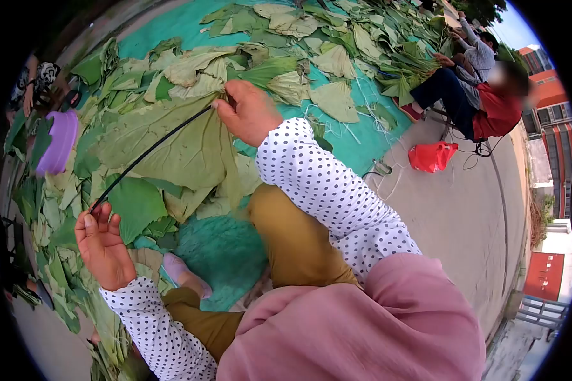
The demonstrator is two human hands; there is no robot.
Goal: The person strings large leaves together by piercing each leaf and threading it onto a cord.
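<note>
A thin, slightly curved black cord or rod (pixel 152 150) stretches between my two hands, over a large, limp green leaf (pixel 165 136). My left hand (pixel 105 251) pinches its lower end between thumb and fingers, with the other fingers loosely curled. At the upper end, my right hand (pixel 251 113) is closed, thumb against fingers, where the cord meets the edge of the leaf. The leaf hangs in folds below my right hand. I cannot tell whether the cord passes through it. A darker green leaf (pixel 133 206) lies beside my left hand.
Many loose leaves (pixel 333 60) cover a green sheet (pixel 362 149) around me. A purple plastic container (pixel 58 143) stands at the left. White strings (pixel 346 124) lie on the sheet. A red bag (pixel 432 157) rests on the pavement near a seated person in red (pixel 499 114).
</note>
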